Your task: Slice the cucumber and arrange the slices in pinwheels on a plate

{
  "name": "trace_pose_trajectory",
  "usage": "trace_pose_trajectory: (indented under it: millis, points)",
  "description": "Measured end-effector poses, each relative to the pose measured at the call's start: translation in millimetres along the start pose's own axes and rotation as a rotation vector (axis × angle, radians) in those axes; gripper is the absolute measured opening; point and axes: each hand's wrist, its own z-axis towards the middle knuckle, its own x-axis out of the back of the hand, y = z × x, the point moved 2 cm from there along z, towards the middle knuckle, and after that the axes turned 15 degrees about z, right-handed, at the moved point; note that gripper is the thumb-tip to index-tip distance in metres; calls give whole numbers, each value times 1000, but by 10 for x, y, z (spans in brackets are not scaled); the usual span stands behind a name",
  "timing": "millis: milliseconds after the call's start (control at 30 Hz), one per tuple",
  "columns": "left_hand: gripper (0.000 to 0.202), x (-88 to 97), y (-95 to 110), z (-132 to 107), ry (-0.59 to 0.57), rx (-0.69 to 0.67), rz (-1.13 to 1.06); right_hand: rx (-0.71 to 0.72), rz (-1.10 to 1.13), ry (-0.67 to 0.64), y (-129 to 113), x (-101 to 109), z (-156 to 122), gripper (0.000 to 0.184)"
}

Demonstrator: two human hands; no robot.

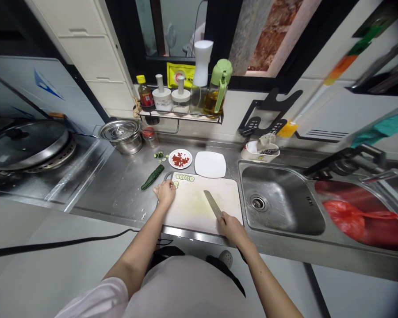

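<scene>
My left hand (166,193) is at the left edge of the white cutting board (192,212), its fingers curled in on a few cucumber slices (176,184); the fingertips are partly hidden. Just above, a row of overlapping cucumber slices (185,177) lies along the board's top left. My right hand (231,226) grips a kitchen knife (212,204) by its handle, the blade pointing up and left, low over the board. Left of the board a piece of cucumber (152,177) rests on the steel counter, below some cucumber scraps (160,155).
Behind the board stand a plate of chopped red pepper pieces (189,160) and a white square plate (210,164). The sink (281,203) is to the right, a lidded steel pot (122,136) at back left. A rack (182,115) holds seasoning bottles; a covered pan (26,143) sits far left.
</scene>
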Motion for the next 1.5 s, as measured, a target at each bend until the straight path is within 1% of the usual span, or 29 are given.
trace_pose_trajectory:
  millis: [133, 333, 467, 633, 767, 900, 1000, 1100, 1200, 1267, 1367, 1500]
  points:
    - [23, 6, 117, 5, 24, -51, -31, 1, -2, 0, 13, -10, 12, 26]
    - [27, 13, 463, 78, 10, -179, -29, -3, 14, -14, 9, -13, 7, 25]
    - [32, -5, 669, 154, -13, -249, 16, -3, 25, -15, 18, -20, 4, 28]
    - [31, -52, 794, 202, -10, -331, 98, -9, 30, -14, 19, -19, -6, 27]
    - [28, -72, 810, 201, 8, -348, 113, -6, 39, -29, 32, -20, -3, 26]
    - [24, -72, 830, 192, 7, -352, 67, -9, 39, -31, 45, -19, 3, 26]
    - [20, -52, 819, 176, -48, -305, 13, -13, 40, -32, 38, -12, -1, 27]
    - [19, -14, 760, 127, -142, -253, -72, -9, 31, -33, 20, -3, -10, 28]
    - [17, 14, 666, 34, -248, -245, -144, 1, 25, -29, 8, 0, -17, 28]
    - [16, 17, 602, -40, -295, -255, -157, 2, 19, -27, 7, -3, -18, 28]
    - [14, 0, 529, -135, -322, -277, -135, 9, 4, -19, 10, -13, -15, 28]
    - [14, -30, 488, -209, -325, -311, -93, 15, -19, -7, 15, -30, -10, 28]
